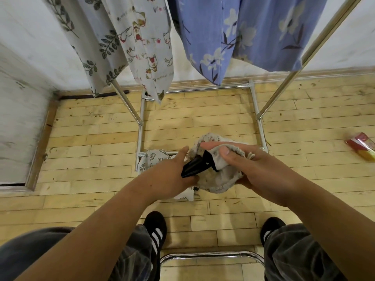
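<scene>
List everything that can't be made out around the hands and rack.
All in the head view:
Black hanger: both ends hidden, by the left hand gripping it and by the grey cloth.
Grey cloth: bunched in the right hand, shape unclear.
Leaf-print cloth: mostly behind the left hand.
Cat-print cloth, blue floral cloth: tops cut off by the upper edge.
Red-yellow packet: blurred, cut by the right edge.

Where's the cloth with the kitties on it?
Look at the metal drying rack by the wall. Three cloths hang there, and the cat cloth is the middle one. The leaf cloth and the blue flower cloth beside it have no cartoon cats.
</scene>
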The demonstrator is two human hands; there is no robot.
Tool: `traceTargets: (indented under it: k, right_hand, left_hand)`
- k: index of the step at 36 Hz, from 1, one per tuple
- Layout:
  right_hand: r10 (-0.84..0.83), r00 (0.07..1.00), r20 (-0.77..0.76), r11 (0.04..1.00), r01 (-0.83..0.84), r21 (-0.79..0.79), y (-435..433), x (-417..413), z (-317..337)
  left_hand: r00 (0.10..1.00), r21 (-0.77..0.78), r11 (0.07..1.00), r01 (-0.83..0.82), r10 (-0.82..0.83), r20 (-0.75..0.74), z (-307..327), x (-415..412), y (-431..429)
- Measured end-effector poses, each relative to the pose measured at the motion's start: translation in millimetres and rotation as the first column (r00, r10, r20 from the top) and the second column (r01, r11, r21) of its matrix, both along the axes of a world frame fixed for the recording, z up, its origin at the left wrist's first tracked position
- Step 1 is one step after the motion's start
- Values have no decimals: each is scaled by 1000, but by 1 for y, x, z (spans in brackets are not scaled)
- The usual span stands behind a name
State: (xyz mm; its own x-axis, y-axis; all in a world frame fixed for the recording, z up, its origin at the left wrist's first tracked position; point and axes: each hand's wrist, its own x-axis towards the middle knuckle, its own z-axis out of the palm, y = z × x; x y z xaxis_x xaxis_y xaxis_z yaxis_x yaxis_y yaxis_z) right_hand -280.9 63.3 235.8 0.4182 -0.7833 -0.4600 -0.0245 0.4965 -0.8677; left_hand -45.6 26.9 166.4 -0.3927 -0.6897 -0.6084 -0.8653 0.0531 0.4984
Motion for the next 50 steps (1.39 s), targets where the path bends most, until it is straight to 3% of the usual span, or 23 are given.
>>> traceTargets:
  k: [7, 13, 24, 29, 39, 50]
  right_hand:
    - [-15, 998, -62, 999, 13, -42, -1, -1, -3]
    - [-22, 989, -143, 995, 8, -101, -2, 1, -7]
    - [-113, 962, -248, 983, 71, -172, -5, -2, -18]
    - [-164, 933, -319, 972, 97, -216, -6, -2, -26]
    - [-376, 915, -149, 922, 352, -162, -11, -5, -27]
    - [-319, 896, -309, 948, 293, -127, -8, -2, -27]
  left_hand:
    - [994, 174, 980, -101, 92, 59, 9, 6, -2]
    - [986, 294, 950, -101, 135, -98, 23, 2, -6]
    - [837, 577, 779, -245, 470, -279, 35, -9, -5]
    - [828, 600, 754, -267, 498, -258, 39, -12, -4]
    - [840, 604, 693, -393, 537, -70, 38, -12, 0]
    - [777, 682, 614, -398, 621, -105, 45, -17, 0]
